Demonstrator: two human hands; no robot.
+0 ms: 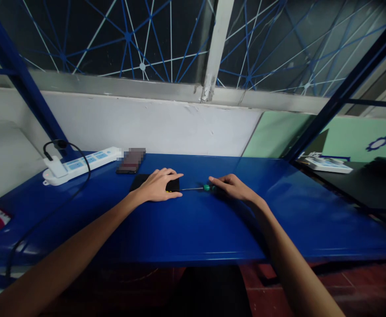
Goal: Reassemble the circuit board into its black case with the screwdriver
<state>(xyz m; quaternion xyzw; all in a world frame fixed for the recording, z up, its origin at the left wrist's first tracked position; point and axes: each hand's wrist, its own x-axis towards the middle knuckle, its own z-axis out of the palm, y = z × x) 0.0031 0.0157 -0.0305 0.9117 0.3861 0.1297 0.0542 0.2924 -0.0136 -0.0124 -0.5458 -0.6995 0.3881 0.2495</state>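
Head cam: right hand (230,186) is wrapped around the handle of a screwdriver (207,188), lying almost level, shaft aimed left. My guess is it's held that low to line up with the side of the black case (139,181), which sits left of that grip, under the left hand (156,185). Can't tell if the tip touches. Left palm's down, fingers spread wide rather than clenched, probably to keep the case steady. Both forearms angle inward, right wrist bent toward the case.
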